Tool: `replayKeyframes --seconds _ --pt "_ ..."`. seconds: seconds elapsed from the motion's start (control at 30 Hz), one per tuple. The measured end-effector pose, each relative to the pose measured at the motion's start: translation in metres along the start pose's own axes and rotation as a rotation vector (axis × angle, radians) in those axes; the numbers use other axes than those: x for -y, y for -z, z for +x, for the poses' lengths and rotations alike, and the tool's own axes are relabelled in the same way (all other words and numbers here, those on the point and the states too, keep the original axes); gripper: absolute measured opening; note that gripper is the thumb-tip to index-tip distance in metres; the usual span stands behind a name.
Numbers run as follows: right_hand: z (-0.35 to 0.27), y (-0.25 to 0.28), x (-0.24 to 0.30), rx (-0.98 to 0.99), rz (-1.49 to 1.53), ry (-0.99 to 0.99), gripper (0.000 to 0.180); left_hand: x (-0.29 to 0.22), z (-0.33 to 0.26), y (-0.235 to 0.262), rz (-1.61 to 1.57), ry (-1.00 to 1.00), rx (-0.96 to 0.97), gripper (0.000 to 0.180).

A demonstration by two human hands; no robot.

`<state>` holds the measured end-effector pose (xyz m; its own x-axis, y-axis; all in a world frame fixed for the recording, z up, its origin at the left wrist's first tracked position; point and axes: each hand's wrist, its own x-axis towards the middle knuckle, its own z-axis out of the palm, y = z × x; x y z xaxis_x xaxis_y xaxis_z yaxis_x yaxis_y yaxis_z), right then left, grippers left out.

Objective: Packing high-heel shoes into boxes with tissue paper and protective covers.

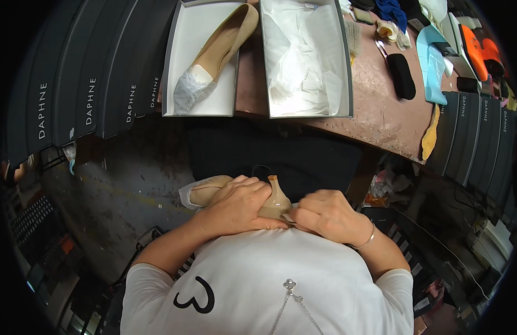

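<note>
A glossy beige high-heeled shoe (277,202) lies on its side against my shirt, its heel pointing up and away from me. Thin white wrapping covers its toe at the left. My left hand (239,205) is closed around the middle of the shoe. At the back of the shoe, beside the heel, my right hand (325,215) is closed with its fingertips bunched together. A small pale-brown bit shows at those fingertips, too blurred to name. The matching beige shoe (230,39), toe wrapped in thin white paper, rests in the open box part (168,84) on the table.
A second open box part (348,84) holds crumpled white tissue paper (300,61). Dark shoe boxes stand in rows at left (80,72) and right (473,134). On the pink-brown table (376,120) lie a black brush-like object (402,75), cloths and a yellow strip (431,134).
</note>
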<state>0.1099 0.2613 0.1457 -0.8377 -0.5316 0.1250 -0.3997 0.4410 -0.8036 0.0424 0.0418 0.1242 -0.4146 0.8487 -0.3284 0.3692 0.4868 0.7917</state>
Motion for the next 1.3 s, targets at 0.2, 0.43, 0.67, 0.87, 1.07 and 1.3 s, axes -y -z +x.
replayKeyframes --seconds 0.2,0.43,0.67,0.87,1.07,1.3 --pt "0.003 0.002 -0.001 0.027 0.011 0.018 0.013 0.003 -0.003 -0.001 0.025 -0.042 -0.020 0.064" --pt "0.019 -0.006 -0.002 0.008 0.023 0.099 0.011 0.003 -0.005 -0.001 -0.005 -0.034 -0.022 0.065" --pt "0.029 -0.004 0.000 0.005 -0.050 0.109 0.012 0.001 -0.002 0.000 -0.015 -0.008 0.015 0.066" --pt "0.001 -0.003 -0.009 -0.197 0.133 -0.225 0.016 0.004 -0.008 -0.004 -0.003 -0.023 -0.086 0.069" --pt "0.005 0.006 0.004 0.016 -0.105 0.047 0.014 0.002 -0.007 -0.002 0.002 -0.003 -0.021 0.069" --pt "0.001 0.011 -0.002 -0.060 -0.027 -0.022 0.014 0.001 -0.003 -0.001 0.016 -0.031 -0.060 0.066"
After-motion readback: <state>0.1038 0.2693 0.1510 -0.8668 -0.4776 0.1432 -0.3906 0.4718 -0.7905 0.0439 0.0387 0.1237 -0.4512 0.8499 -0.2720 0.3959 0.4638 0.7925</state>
